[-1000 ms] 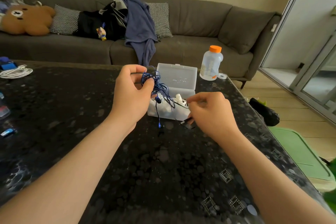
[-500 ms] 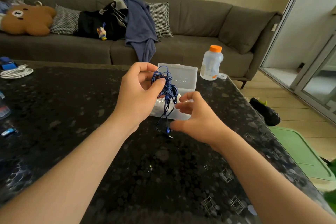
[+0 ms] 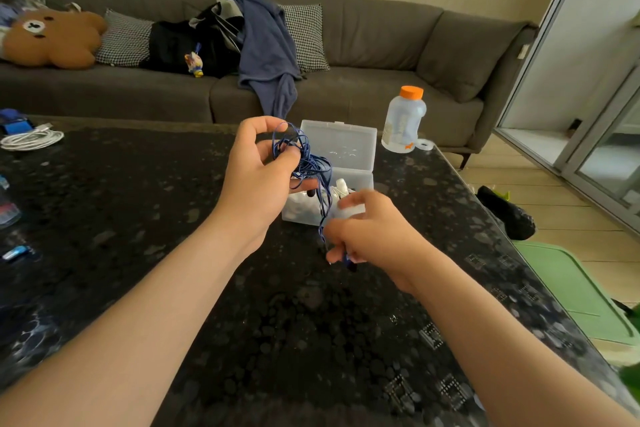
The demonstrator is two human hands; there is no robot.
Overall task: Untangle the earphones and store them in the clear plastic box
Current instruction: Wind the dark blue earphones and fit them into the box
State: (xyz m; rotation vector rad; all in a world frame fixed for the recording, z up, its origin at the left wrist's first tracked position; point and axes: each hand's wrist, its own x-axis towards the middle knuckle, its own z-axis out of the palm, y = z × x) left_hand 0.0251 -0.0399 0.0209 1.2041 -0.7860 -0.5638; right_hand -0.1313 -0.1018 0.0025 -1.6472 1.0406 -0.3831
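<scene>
Our left hand (image 3: 256,180) pinched the tangled blue earphones (image 3: 308,163) between thumb and curled fingers, above the table (image 3: 138,201) and just in front of the open clear plastic box (image 3: 353,149). The cord hung roughly vertical down to our right hand (image 3: 370,232), nearer, which pinched the loose end. Half a second earlier its fingers were spread beside that dangling end.

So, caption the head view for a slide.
Left hand holds tangled blue earphones by clear box; right hand pinches an end.
</scene>
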